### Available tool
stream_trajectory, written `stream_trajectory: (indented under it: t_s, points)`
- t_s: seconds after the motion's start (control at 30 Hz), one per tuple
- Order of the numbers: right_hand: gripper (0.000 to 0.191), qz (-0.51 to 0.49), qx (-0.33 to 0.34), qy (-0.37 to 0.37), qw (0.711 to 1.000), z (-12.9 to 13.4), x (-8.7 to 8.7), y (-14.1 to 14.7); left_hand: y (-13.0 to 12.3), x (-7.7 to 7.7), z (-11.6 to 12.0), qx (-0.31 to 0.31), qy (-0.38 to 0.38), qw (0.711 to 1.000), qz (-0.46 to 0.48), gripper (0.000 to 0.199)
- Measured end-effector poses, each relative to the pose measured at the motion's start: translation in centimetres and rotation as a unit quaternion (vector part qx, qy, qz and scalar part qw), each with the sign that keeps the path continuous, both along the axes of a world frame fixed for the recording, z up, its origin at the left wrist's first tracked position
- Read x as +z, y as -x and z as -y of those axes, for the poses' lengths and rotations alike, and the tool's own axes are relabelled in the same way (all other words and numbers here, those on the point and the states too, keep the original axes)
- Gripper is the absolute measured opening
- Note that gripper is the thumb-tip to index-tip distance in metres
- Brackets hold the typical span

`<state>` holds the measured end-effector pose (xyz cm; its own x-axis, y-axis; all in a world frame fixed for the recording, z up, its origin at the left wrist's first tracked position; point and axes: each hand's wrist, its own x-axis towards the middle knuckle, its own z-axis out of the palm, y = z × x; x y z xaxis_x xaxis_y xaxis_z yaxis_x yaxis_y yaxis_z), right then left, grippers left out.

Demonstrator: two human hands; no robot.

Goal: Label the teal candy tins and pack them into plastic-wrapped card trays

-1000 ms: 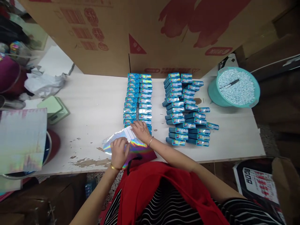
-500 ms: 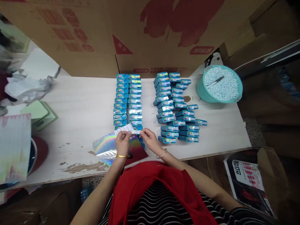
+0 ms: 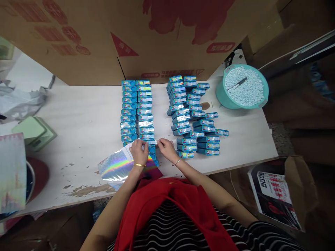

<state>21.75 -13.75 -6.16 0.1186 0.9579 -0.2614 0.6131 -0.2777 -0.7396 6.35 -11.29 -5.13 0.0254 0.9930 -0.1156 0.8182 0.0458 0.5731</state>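
A narrow shiny sticker (image 3: 152,142) is stretched between my two hands, over a blue box near the front of the second column. My left hand (image 3: 139,152) pinches its left end, fingers closed. At the right end, the thumb and fingertips of my right hand (image 3: 167,150) are pinched together. Under my left hand lies a rainbow-foil sticker sheet (image 3: 113,168), partly hidden by the wrist. Small blue boxes (image 3: 128,118) form two tidy columns ahead of my hands. In the nearer column, several blue boxes (image 3: 145,118) carry shiny strips on top.
More blue boxes (image 3: 180,112) stand in looser rows to the right. A teal basin (image 3: 222,92) of small pale pieces, with a dark tool on top, is at the far right. A large carton (image 3: 99,66) walls off the back. A pale green scale (image 3: 42,134) sits left.
My hands have moved slightly forward, bringing the sticker from in front of the box to over it. The left hand has turned more knuckles-up. The whole view has shifted a little.
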Motion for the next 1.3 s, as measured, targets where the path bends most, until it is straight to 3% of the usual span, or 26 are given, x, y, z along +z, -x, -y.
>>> stream_trajectory:
  t_s: [0.23,0.43,0.53,0.67,0.77,0.87,0.97,1.07,1.17,1.3]
  points:
    - [0.028,0.014,0.006,0.016,1.000,0.2,-1.3,0.2,-0.6,-0.1,0.0,0.013,0.006,0.999,-0.040,0.012]
    - [0.036,-0.004,-0.032,-0.016,0.999,1.8,-1.7,1.3,-0.7,0.1,-0.2,0.064,0.001,0.997,-0.030,0.037]
    - [0.040,0.012,0.028,-0.027,0.999,2.6,-1.7,1.7,-1.0,0.0,-0.1,0.068,0.009,0.997,-0.027,0.034]
    - [0.044,0.086,0.117,0.022,0.989,2.8,-1.6,1.4,-1.0,0.1,-0.3,0.043,0.018,0.999,-0.025,0.028]
    - [0.047,0.136,0.097,0.020,0.986,2.3,-0.6,1.4,1.1,1.0,-0.8,0.007,0.007,0.999,0.035,0.017]
    - [0.049,0.155,0.075,-0.055,0.984,1.1,1.6,2.7,5.4,2.2,-1.4,0.005,-0.039,0.999,0.033,0.018]
    - [0.045,0.164,0.194,-0.107,0.961,-0.4,3.7,5.5,10.3,2.4,-1.5,0.011,-0.014,0.999,-0.043,0.024]
    - [0.045,0.169,0.324,-0.119,0.923,-1.6,4.5,8.7,13.7,1.3,-1.1,-0.036,0.061,0.997,-0.027,0.022]
    - [0.045,0.180,0.352,-0.127,0.910,-1.9,4.2,11.1,15.0,0.0,-0.2,-0.030,0.074,0.996,0.029,0.018]
    - [0.044,0.175,0.303,-0.127,0.928,-2.0,3.4,12.8,14.7,-0.4,0.6,0.042,0.071,0.988,0.130,0.024]
